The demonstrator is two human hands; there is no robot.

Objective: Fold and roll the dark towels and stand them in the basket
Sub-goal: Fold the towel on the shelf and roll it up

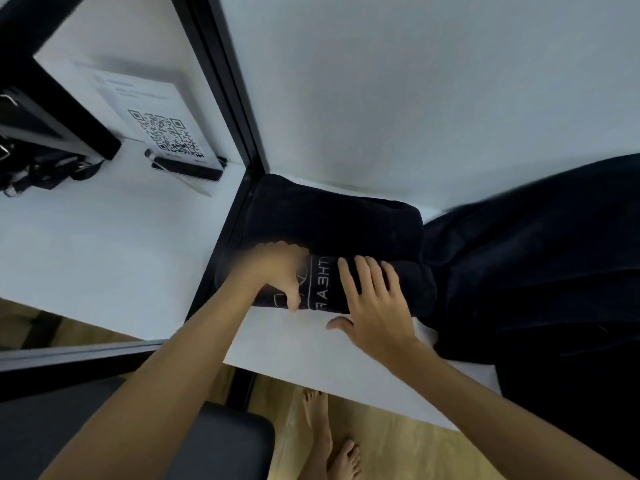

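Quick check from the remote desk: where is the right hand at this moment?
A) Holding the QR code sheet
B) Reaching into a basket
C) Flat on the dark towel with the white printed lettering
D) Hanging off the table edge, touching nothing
C: the right hand lies with straight fingers on the printed towel on the white table, while the left hand grips the same towel beside it.

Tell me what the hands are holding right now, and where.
The left hand grips the near edge of the dark towel by its white lettering. The right hand holds nothing, resting flat on it.
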